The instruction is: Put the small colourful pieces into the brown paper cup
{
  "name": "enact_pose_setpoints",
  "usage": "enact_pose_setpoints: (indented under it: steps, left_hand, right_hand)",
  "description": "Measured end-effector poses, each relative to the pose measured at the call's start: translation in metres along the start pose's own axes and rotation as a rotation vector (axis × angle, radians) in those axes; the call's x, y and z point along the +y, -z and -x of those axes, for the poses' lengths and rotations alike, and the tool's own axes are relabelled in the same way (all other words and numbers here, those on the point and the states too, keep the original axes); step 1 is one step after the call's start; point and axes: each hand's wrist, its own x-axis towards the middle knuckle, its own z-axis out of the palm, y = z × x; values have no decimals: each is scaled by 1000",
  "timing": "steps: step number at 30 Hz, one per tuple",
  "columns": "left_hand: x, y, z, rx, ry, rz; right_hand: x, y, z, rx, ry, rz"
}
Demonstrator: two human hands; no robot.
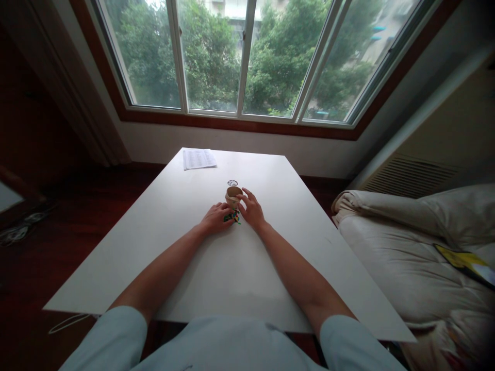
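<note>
Both my hands rest on the white table [201, 268] near its middle. My left hand [215, 217] lies palm down with its fingers touching a small pile of coloured bits [232, 218]. My right hand [252, 208] is on the other side of the pile, fingers spread, its fingertips at a small brown cup-like container [232, 195] that is tipped toward the pile. A small clear lid or ring [232, 183] lies just beyond the container. Whether either hand pinches one of the bits is too small to tell.
A sheet of printed paper [198, 158] lies at the table's far left edge. A wide window [247, 56] fills the wall behind. A sofa with a pale cover [410, 242] stands to the right, a yellow book [466, 262] on it. Cables [19, 226] lie on the dark floor at left.
</note>
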Motion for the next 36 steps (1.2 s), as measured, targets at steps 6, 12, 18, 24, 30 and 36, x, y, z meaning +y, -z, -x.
enact_pose_setpoints:
  steps: [6, 12, 18, 24, 30, 36]
  left_hand:
    - [1, 2, -1, -37, -11, 5]
    - [3, 4, -1, -41, -15, 8]
    - [4, 5, 0, -45, -18, -2]
    - [3, 4, -1, -35, 8, -12]
    - [1, 0, -3, 34, 49, -52]
    - [-1, 0, -2, 50, 97, -116]
  right_hand:
    - [-2, 3, 0, -23, -55, 17]
    - [-3, 4, -1, 3, -38, 14]
    - [5, 8, -3, 141, -84, 4]
    - [26, 3, -1, -48, -267, 203]
    - [30, -1, -1, -253, -279, 263]
    - [20, -1, -3, -352, -153, 220]
